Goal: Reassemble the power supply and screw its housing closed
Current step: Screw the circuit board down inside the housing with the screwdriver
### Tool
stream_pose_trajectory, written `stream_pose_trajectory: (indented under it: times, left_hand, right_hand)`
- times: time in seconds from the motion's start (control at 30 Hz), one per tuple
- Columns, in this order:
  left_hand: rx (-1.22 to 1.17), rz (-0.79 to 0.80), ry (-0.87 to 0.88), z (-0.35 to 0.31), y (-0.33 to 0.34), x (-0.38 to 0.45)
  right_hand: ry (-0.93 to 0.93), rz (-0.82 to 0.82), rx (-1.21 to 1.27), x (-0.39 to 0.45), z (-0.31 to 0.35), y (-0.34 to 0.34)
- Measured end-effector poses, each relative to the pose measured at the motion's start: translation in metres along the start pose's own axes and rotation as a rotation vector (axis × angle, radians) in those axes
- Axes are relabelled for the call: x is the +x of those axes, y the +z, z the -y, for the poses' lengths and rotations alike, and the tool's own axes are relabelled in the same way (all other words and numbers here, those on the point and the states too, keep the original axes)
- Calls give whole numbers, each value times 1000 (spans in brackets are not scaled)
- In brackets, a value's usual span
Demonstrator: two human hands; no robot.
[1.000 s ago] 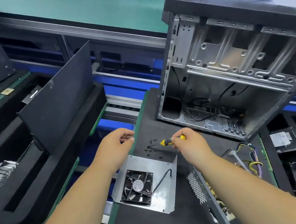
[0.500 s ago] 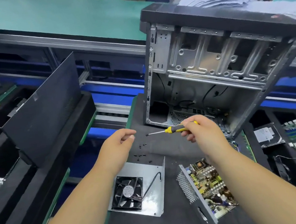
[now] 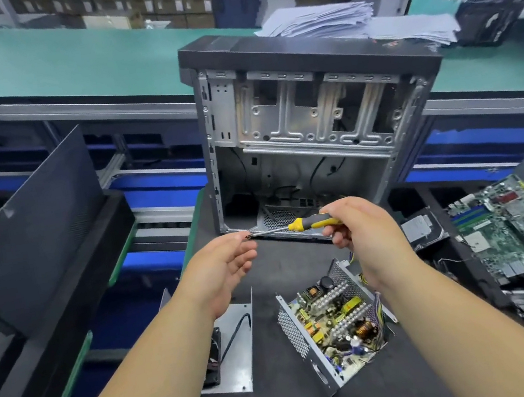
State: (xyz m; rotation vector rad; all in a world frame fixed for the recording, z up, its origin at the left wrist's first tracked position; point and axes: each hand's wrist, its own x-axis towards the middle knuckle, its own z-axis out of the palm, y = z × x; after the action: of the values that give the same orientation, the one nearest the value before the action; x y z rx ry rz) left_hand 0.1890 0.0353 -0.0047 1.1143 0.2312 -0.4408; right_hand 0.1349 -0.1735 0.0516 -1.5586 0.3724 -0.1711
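The open power supply base (image 3: 334, 327), a perforated metal tray with its circuit board exposed, lies on the dark mat below my right hand. Its flat metal cover with the black fan (image 3: 235, 350) lies to the left, partly hidden under my left forearm. My right hand (image 3: 358, 227) grips a yellow-and-black screwdriver (image 3: 309, 223) held level, tip pointing left. My left hand (image 3: 226, 265) is raised with its fingertips pinching a small dark screw (image 3: 248, 235) at the screwdriver's tip.
An empty computer case (image 3: 310, 122) stands open just behind my hands. A black side panel (image 3: 35, 227) leans at the left. A green motherboard (image 3: 515, 226) and a drive (image 3: 421, 229) lie in foam trays on the right. Papers (image 3: 345, 20) rest on the case top.
Both hands have risen off the mat. My left hand turned palm-up and came to the screwdriver tip with a screw. The view shifted, bringing the case upright and central.
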Motion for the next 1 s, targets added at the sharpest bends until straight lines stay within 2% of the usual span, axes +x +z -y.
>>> stream_pose_trajectory:
  times: [0.37,0.57,1.0]
  left_hand:
    - [22,89,-24,5,2,-5]
    - [49,99,30,0,-4,-9]
    - [16,142,40,-7,-28,-11]
  right_hand:
    - [17,-37,-27,-15,2,-5]
    - [-12,-46,-63,-18,5,2]
    - [-55,1,-111,-18,11,25]
